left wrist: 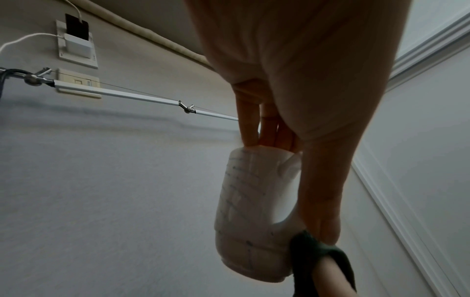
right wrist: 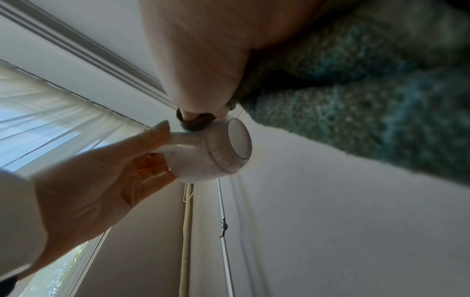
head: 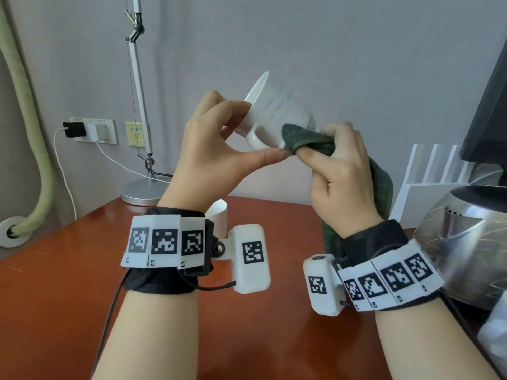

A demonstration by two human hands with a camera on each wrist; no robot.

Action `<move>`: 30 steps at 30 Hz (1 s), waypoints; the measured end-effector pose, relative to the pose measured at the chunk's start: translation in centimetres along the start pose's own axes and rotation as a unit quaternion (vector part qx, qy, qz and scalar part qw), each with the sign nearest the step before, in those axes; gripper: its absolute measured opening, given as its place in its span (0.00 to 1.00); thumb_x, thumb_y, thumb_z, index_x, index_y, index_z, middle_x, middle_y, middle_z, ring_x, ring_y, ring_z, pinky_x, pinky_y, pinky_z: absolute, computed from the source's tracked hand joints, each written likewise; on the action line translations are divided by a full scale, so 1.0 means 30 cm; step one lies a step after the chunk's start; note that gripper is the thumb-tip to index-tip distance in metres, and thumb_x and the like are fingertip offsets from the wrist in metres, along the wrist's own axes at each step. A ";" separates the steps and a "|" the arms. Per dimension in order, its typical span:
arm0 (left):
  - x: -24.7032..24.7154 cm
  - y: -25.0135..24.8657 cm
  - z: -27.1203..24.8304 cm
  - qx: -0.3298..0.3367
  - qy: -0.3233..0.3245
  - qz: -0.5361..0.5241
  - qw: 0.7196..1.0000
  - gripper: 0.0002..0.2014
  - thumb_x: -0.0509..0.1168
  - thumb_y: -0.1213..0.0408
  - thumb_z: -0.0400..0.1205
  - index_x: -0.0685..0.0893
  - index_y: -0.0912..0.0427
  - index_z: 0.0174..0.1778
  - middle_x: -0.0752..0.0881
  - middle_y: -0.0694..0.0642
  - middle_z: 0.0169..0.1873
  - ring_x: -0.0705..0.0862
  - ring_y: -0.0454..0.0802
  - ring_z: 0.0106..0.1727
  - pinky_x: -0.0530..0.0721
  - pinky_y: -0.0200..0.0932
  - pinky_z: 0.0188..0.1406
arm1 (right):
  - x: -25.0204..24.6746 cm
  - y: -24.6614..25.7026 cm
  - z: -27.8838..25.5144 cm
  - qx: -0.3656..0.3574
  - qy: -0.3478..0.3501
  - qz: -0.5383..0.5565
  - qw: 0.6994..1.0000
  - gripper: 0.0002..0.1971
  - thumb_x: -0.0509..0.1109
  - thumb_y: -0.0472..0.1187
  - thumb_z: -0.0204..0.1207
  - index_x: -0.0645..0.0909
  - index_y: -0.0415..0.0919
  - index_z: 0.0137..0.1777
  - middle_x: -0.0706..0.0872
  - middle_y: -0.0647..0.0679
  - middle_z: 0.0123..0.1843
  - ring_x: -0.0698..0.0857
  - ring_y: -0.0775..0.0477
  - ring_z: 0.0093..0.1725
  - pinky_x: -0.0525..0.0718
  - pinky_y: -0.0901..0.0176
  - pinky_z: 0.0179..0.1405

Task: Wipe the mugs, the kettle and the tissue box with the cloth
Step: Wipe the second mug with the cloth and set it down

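Observation:
My left hand [head: 219, 141] holds a white mug [head: 277, 113] with faint blue marks up in the air, tilted on its side, fingers at its rim and thumb under the handle. The same mug [left wrist: 244, 217] fills the left wrist view and shows small in the right wrist view [right wrist: 216, 148]. My right hand [head: 337, 171] grips a dark green cloth [head: 299, 138] and presses it against the mug by the handle base; the rest of the cloth hangs down past the wrist. A second white mug [head: 218, 212] stands on the table behind my left wrist. The steel kettle [head: 466, 237] sits at the right.
The reddish wooden table [head: 68, 270] carries a desk lamp base [head: 142, 192] at the back left and a white rack [head: 436, 174] at the back right. A dark monitor [head: 491, 105] stands at the right edge. Wall sockets with chargers [head: 90, 131] are on the left wall.

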State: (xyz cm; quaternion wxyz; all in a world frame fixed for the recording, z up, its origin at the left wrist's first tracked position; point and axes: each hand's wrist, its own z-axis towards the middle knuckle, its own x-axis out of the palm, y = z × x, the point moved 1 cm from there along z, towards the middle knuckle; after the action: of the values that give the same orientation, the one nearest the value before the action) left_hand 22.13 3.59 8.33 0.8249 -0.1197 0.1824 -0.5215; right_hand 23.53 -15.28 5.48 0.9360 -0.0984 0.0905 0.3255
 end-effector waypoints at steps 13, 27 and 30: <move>0.005 -0.007 -0.004 -0.008 -0.001 -0.016 1.000 0.27 0.86 0.56 0.63 0.86 0.63 0.52 0.75 0.46 0.43 0.79 0.35 0.45 0.82 0.32 0.51 | -0.005 0.010 0.000 -0.010 0.005 -0.003 1.000 0.21 0.60 0.20 0.66 0.89 0.36 0.51 0.79 0.33 0.47 0.76 0.33 0.43 0.76 0.41 0.35; -0.006 -0.025 0.001 -0.012 0.043 0.006 0.999 0.32 0.86 0.49 0.58 0.86 0.61 0.53 0.75 0.45 0.43 0.79 0.34 0.46 0.82 0.35 0.54 | -0.012 0.039 0.015 -0.016 0.020 -0.023 0.999 0.19 0.58 0.25 0.71 0.88 0.38 0.51 0.79 0.33 0.49 0.77 0.33 0.43 0.78 0.40 0.35; 0.000 -0.028 -0.005 -0.009 0.050 -0.010 0.999 0.27 0.87 0.59 0.60 0.86 0.63 0.52 0.75 0.47 0.42 0.80 0.35 0.45 0.82 0.36 0.55 | -0.019 0.038 0.027 0.003 -0.001 -0.039 0.999 0.19 0.57 0.25 0.69 0.86 0.37 0.51 0.78 0.32 0.49 0.77 0.33 0.42 0.79 0.41 0.35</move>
State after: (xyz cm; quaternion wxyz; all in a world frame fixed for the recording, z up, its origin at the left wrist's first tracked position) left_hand 21.39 3.22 8.53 0.8084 -0.1028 0.2267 -0.5334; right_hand 22.47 -14.54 6.25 0.9485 -0.0986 0.0862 0.2885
